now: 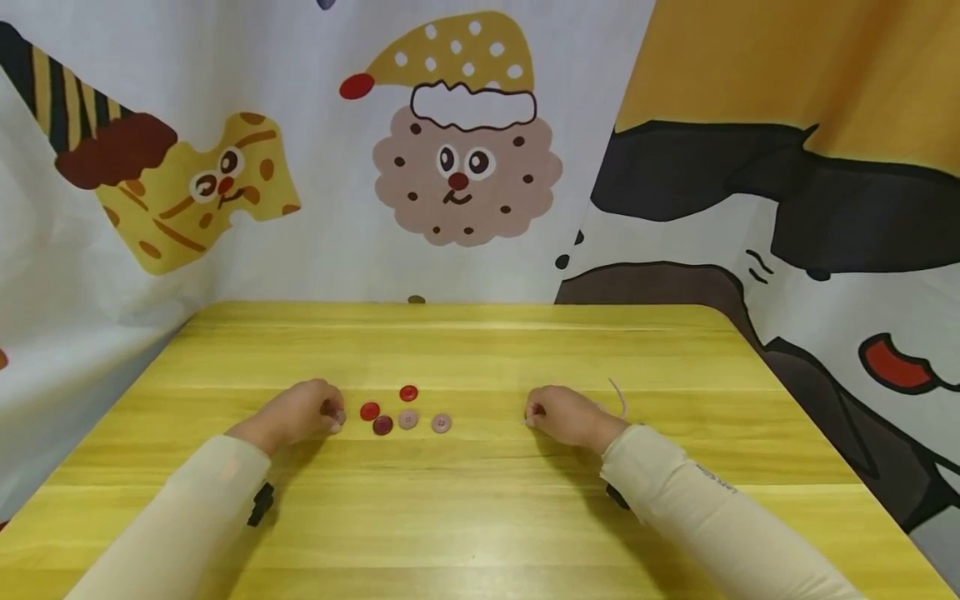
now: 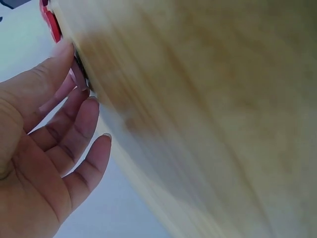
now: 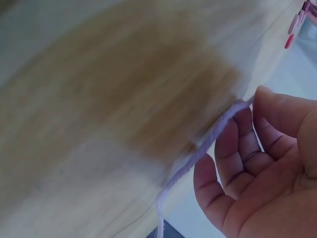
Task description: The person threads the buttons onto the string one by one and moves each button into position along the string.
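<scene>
On the left side of the table, my left hand pinches a dusky pink button between thumb and fingertips, low over the wood. To its right lie two red buttons, a dark red button and two dusty pink buttons. Over at the right, my right hand pinches a pale lilac cord near one end. Its length runs under the curled fingers, and the tail shows behind the hand in the head view.
A yellow wood-grain table lies under both hands. Its far edge meets a white curtain printed with cartoon figures. Dark wrist devices show at the cuffs of the cream sleeves.
</scene>
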`<state>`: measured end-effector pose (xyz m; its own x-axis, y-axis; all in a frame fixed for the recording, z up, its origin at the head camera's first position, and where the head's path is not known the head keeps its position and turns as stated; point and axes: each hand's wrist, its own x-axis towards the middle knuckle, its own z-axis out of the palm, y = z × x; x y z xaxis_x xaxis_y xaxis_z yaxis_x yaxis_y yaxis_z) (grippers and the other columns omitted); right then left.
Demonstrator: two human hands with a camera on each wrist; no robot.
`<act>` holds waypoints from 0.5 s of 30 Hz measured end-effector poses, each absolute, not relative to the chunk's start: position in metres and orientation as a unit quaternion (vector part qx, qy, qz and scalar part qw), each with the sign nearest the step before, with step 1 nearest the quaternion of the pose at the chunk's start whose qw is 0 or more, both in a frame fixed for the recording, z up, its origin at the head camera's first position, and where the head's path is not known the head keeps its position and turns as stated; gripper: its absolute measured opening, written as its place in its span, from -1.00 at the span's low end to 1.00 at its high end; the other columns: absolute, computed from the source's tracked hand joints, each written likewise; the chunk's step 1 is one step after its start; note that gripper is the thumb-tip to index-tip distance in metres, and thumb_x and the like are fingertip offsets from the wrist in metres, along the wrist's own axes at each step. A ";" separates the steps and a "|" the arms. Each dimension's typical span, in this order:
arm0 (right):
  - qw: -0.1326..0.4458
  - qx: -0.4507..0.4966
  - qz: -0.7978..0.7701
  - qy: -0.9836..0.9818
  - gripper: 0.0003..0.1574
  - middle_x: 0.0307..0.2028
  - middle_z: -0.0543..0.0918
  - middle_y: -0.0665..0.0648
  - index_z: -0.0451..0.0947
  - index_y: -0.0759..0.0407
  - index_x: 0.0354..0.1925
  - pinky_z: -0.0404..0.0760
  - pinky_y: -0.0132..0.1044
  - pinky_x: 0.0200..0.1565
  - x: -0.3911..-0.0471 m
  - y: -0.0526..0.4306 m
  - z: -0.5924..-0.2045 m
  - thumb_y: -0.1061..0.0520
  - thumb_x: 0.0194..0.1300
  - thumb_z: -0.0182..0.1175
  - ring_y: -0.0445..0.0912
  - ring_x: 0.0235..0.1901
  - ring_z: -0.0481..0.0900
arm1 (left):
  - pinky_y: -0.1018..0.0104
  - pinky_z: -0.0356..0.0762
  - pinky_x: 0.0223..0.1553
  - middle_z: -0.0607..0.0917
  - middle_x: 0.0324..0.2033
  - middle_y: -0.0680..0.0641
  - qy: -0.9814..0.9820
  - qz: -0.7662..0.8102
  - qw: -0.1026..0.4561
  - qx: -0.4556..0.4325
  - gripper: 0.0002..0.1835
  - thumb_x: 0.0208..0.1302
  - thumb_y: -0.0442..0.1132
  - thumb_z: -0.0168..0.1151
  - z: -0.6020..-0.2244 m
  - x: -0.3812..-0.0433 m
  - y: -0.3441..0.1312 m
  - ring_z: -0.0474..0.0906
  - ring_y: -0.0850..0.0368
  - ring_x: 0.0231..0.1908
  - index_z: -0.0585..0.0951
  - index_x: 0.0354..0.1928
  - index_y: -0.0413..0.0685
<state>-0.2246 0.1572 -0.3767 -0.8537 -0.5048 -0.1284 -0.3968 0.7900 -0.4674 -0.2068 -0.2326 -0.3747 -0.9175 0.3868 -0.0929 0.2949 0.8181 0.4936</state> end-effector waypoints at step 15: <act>0.109 -0.215 -0.283 0.928 -0.88 -0.46 0.48 0.00 0.46 0.15 -0.34 0.40 -0.27 -0.36 -0.224 0.163 -0.376 0.24 0.40 0.11 -0.14 -0.46 0.36 | 0.23 0.50 -0.32 0.60 -0.39 -0.03 0.938 0.306 0.063 0.149 -0.92 0.21 -0.41 0.30 -0.367 -0.206 -0.231 0.48 0.09 -0.35 0.58 -0.30 -0.21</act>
